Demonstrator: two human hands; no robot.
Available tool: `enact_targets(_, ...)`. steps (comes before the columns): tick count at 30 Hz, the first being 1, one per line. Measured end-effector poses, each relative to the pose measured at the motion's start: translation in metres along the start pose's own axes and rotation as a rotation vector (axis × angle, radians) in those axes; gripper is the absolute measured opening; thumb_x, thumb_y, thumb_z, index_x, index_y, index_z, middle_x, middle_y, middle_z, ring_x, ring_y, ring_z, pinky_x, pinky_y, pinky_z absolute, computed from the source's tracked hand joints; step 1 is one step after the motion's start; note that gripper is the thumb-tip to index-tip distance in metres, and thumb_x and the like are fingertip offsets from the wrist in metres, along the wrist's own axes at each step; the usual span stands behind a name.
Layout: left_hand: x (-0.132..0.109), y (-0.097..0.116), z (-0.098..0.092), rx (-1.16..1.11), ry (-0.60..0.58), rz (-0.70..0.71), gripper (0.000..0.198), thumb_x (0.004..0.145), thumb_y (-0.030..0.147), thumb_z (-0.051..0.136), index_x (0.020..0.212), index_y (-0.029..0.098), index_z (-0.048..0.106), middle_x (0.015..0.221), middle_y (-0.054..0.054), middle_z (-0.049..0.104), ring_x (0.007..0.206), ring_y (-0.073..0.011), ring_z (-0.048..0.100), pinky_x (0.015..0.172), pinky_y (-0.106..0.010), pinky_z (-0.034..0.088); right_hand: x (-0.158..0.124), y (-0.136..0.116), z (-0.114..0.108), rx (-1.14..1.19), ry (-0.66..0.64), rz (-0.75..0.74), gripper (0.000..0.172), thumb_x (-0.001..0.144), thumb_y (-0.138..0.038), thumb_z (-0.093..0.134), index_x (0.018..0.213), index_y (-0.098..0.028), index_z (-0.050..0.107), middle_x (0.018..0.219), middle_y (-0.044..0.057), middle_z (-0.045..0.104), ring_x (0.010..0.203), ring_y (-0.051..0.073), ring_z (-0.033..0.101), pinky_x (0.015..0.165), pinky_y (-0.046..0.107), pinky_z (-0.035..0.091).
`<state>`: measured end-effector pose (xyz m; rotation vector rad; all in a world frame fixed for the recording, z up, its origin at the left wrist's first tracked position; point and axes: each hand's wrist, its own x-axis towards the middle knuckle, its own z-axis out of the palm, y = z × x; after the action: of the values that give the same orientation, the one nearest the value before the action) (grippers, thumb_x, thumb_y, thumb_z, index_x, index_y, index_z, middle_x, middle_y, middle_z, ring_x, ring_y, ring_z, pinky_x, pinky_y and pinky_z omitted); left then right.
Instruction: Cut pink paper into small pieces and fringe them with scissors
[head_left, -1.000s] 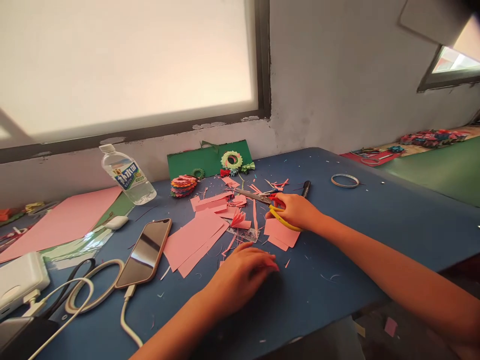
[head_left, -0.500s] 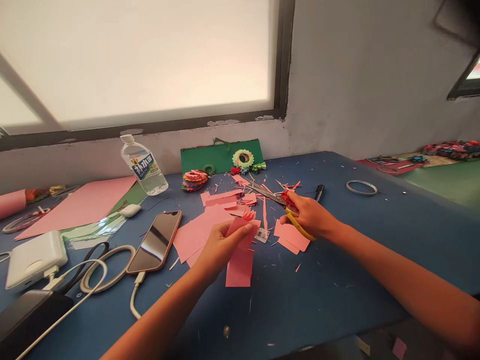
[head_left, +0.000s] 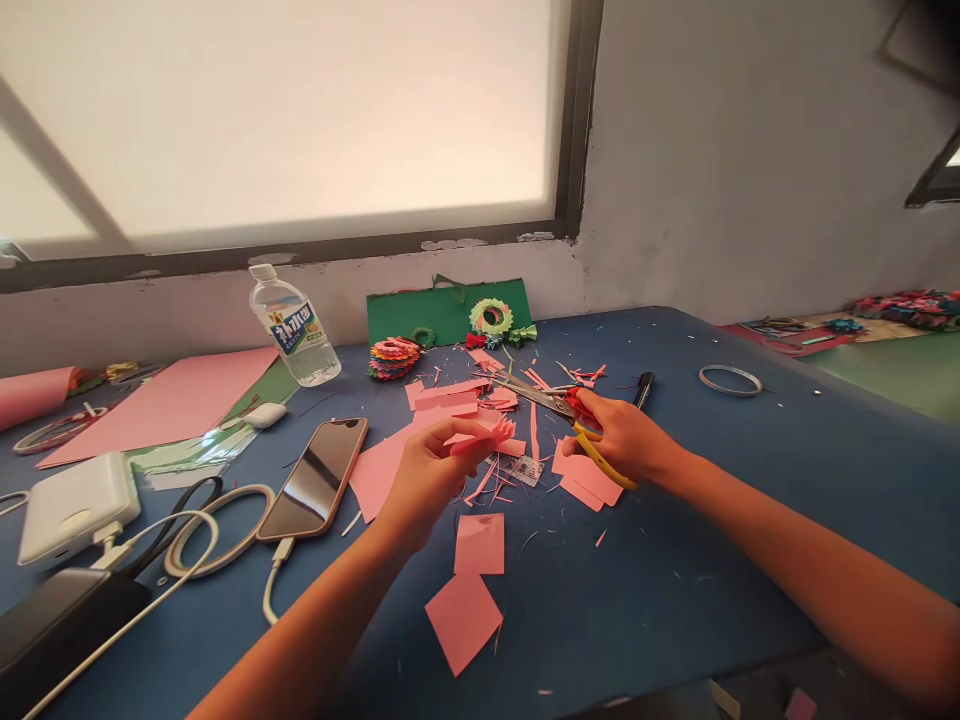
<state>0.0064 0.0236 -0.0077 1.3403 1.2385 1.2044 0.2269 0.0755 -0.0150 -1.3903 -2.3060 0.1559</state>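
My left hand (head_left: 442,470) is closed in a pinch on a small piece of pink paper (head_left: 474,440), seen nearly edge-on. My right hand (head_left: 626,438) grips scissors (head_left: 551,402) by their red and yellow handles, blades pointing left and away over the paper scraps. Below my left hand, two pink paper squares (head_left: 463,622) lie on the blue table, the nearer one turned like a diamond. More pink squares (head_left: 589,485) lie under and beside my right hand. Larger pink sheets (head_left: 379,470) are partly hidden behind my left hand.
A phone (head_left: 315,480) with a cable lies left, near a roll of tape (head_left: 176,555) and a white power bank (head_left: 79,508). A water bottle (head_left: 296,330) stands behind. Paper rings (head_left: 491,317) and green card (head_left: 405,318) are at the back. A black marker (head_left: 643,390) lies right.
The pink paper in my left hand has tipped from facing me to nearly edge-on. A diamond-turned pink square now lies nearest me on the table. My right hand still holds the scissors.
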Motion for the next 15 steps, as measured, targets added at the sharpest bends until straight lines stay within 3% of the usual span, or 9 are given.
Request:
enact_targets(5, -0.001, -0.001, -0.003, 0.025, 0.067, 0.114, 0.020, 0.069, 0.037, 0.062, 0.076, 0.020, 0.068, 0.053, 0.004, 0.051, 0.044, -0.0062, 0.036, 0.040, -0.018, 0.024, -0.002, -0.004, 0.000, 0.000, -0.010, -0.002, 0.028, 0.071, -0.045, 0.051, 0.070, -0.022, 0.035, 0.059, -0.004, 0.046, 0.050, 0.012, 0.036, 0.047, 0.022, 0.024)
enact_targets(9, -0.002, -0.001, -0.003, -0.048, 0.024, 0.035, 0.025, 0.067, 0.039, 0.064, 0.064, 0.015, 0.061, 0.048, 0.004, 0.045, 0.042, -0.0063, 0.036, 0.039, -0.019, 0.024, -0.003, -0.007, 0.000, 0.004, -0.041, -0.001, 0.022, 0.071, -0.040, 0.050, 0.068, -0.022, 0.038, 0.058, -0.003, 0.047, 0.049, 0.012, 0.037, 0.046, 0.023, 0.023)
enact_targets(15, -0.004, 0.000, -0.001, -0.125, -0.039, 0.011, 0.025, 0.069, 0.037, 0.063, 0.062, 0.014, 0.058, 0.050, 0.003, 0.047, 0.043, -0.0054, 0.039, 0.040, -0.017, 0.028, -0.004, -0.011, -0.002, 0.019, -0.051, 0.008, 0.019, 0.072, -0.037, 0.048, 0.069, -0.022, 0.037, 0.058, -0.003, 0.047, 0.049, 0.012, 0.038, 0.047, 0.023, 0.023)
